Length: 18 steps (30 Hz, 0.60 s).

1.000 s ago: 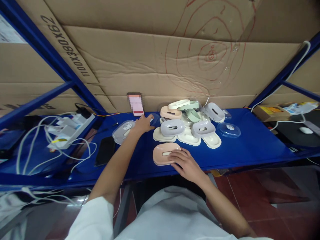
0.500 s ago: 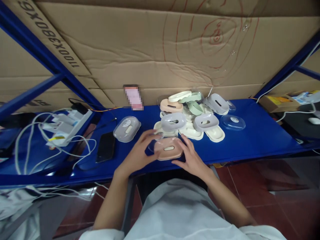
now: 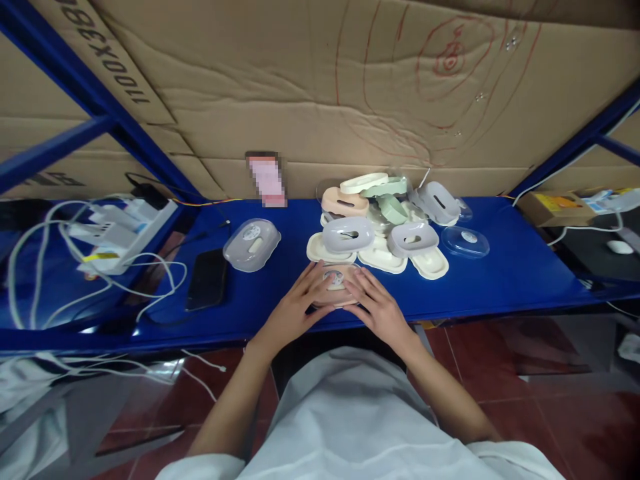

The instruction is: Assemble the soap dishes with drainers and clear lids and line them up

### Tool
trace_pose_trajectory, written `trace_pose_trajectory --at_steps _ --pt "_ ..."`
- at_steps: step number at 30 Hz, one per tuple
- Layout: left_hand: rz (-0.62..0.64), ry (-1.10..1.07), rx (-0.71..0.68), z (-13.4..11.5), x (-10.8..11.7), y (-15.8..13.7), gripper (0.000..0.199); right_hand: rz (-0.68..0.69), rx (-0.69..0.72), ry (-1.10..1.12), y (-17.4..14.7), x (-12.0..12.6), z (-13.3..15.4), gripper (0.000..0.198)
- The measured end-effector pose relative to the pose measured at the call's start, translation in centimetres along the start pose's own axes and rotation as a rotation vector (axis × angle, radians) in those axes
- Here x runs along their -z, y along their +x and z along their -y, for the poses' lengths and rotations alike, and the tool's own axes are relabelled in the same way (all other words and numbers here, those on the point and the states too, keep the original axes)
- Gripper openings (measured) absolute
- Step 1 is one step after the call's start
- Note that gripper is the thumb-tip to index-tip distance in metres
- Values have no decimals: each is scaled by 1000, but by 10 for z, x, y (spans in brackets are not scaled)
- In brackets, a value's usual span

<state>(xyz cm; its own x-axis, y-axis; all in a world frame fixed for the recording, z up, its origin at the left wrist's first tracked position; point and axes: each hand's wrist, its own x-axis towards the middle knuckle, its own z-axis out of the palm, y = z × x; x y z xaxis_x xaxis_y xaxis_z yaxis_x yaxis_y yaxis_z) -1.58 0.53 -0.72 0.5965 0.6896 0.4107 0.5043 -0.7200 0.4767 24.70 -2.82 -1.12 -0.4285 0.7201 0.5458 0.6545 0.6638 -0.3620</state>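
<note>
A peach soap box lies at the table's front edge, held between both my hands. Its clear lid with a round white sticker now sits over it. My left hand closes round its left side, fingers across the top and thumb at the near edge. On the other side my right hand grips it the same way, fingertips on the lid. Just behind lie cream trays and two grey soap box shells. The fingers hide much of the box.
A lidded grey soap box and a black phone lie to the left, beside a power strip with tangled cables. More shells, including a green one, pile up at the back. A loose clear lid lies right.
My left hand has brought the clear lid from beside the peach box onto its top. Both hands now press closer together over the box. The view has shifted slightly.
</note>
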Motion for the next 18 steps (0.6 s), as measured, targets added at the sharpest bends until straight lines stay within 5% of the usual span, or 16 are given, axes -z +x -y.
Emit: trace_pose_trajectory --at_steps 18 --pt "27 -17 -25 -1 0 5 71 -203 65 -155 -11 -11 2 83"
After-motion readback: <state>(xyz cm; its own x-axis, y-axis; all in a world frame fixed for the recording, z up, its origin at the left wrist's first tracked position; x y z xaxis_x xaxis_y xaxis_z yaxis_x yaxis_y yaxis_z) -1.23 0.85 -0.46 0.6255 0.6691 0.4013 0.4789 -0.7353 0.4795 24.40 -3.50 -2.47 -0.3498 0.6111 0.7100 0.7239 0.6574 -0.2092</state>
